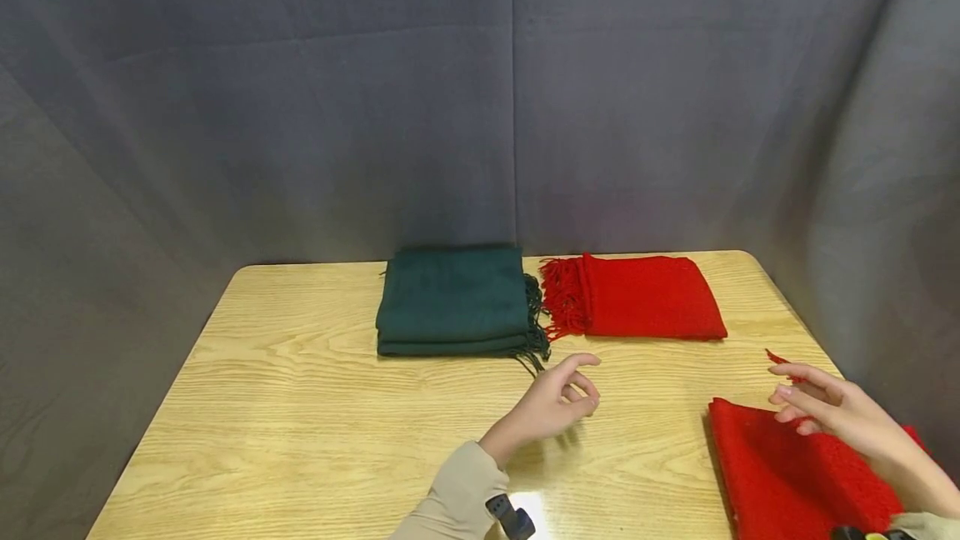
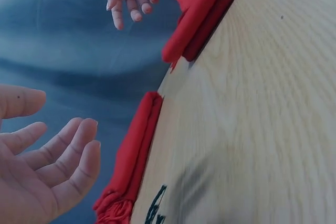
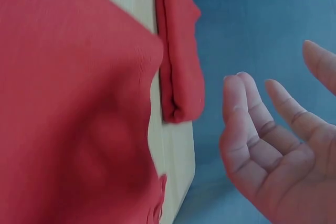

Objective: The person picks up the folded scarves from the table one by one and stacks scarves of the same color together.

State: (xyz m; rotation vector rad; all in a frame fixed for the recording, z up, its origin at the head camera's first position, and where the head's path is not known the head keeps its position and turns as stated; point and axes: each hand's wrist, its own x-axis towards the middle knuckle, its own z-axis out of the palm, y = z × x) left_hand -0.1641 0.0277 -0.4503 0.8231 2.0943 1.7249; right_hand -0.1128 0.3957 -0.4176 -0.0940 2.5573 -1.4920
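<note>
My left hand (image 1: 551, 402) hovers over the middle of the table, its fingers loosely bent around nothing. To the right, my right hand (image 1: 840, 411) hangs above a folded red scarf (image 1: 795, 482) at the table's near right, also holding nothing. That near scarf fills the left of the right wrist view, where the fingers of the right hand (image 3: 278, 150) are relaxed and apart from the cloth. A second folded red scarf (image 1: 652, 298) lies at the back with its fringe toward the left. Beside it is a folded dark green scarf (image 1: 453, 298), fringe on its right side.
The wooden table (image 1: 285, 407) has rounded back corners. A grey curtain (image 1: 360, 123) hangs behind it and along both sides. A dark band (image 1: 512, 517) is strapped at the left wrist over a beige sleeve (image 1: 457, 494).
</note>
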